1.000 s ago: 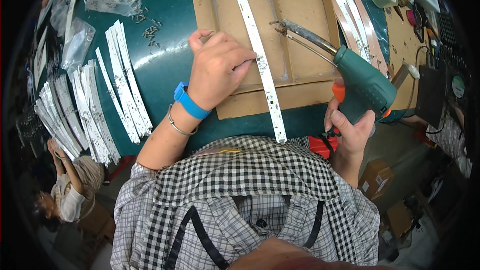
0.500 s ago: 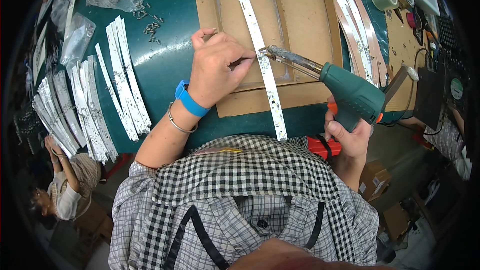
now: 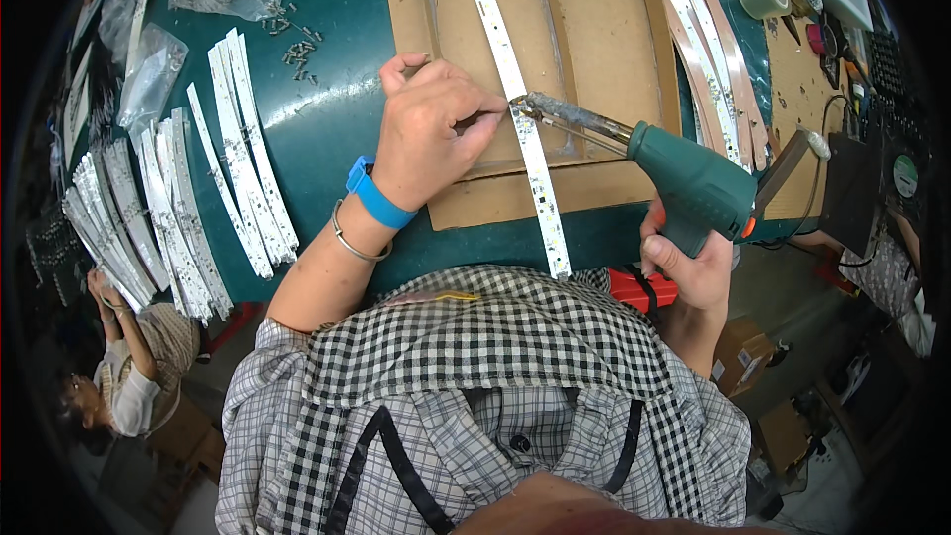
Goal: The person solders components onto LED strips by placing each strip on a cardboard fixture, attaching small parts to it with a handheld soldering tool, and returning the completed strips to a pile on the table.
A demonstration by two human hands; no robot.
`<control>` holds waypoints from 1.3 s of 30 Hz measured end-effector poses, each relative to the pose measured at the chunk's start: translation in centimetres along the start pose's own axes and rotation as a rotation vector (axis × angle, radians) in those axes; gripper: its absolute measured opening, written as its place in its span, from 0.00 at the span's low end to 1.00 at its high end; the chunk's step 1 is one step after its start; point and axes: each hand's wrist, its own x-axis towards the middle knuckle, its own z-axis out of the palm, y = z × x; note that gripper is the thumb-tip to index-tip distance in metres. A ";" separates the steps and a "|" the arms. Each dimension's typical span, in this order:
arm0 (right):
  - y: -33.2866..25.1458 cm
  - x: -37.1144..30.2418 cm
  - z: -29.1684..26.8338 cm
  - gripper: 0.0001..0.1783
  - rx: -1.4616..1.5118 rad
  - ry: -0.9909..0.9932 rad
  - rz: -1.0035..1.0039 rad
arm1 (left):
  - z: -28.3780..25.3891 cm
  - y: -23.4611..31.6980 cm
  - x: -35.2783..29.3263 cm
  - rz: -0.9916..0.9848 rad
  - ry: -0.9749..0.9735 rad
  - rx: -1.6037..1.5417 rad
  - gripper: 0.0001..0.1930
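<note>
From the head camera, the left hand (image 3: 436, 134) rests on the cardboard tray (image 3: 604, 30) near the middle of the green table (image 3: 337, 129), fingers curled together and pinching something too small to make out against the white LED strip (image 3: 525, 134). That strip runs its long axis from the tray's far edge down toward the person, overhanging the tray's near edge onto the table. The right hand (image 3: 688, 263) is wrapped tight around the grip of a green soldering gun (image 3: 684, 178), whose metal tip points left and meets the strip just beside the left fingertips; the left hand is the nearer of the 2 to the strip. The actual contact spot is hidden by the fingers. More strips (image 3: 238, 154) lie in stacks toward the table's left edge, well apart
</note>
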 end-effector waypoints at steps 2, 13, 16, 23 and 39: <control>-0.4 0.1 0.4 0.21 0.041 0.056 0.020 | 0.1 0.0 0.0 -0.002 -0.001 -0.004 0.05; 0.0 0.2 -0.5 0.28 0.090 0.050 -0.072 | -0.2 0.1 0.1 -0.002 -0.005 -0.014 0.05; 0.0 0.4 -0.9 0.32 0.189 0.038 -0.143 | -0.3 0.0 0.1 0.003 0.000 -0.026 0.06; -0.1 0.4 -1.2 0.37 0.227 0.115 -0.242 | -1.4 0.9 0.3 -0.002 -0.069 0.050 0.12; 0.0 1.7 -4.9 0.27 -0.394 0.685 -0.523 | -2.0 6.0 0.4 0.391 -0.553 0.004 0.12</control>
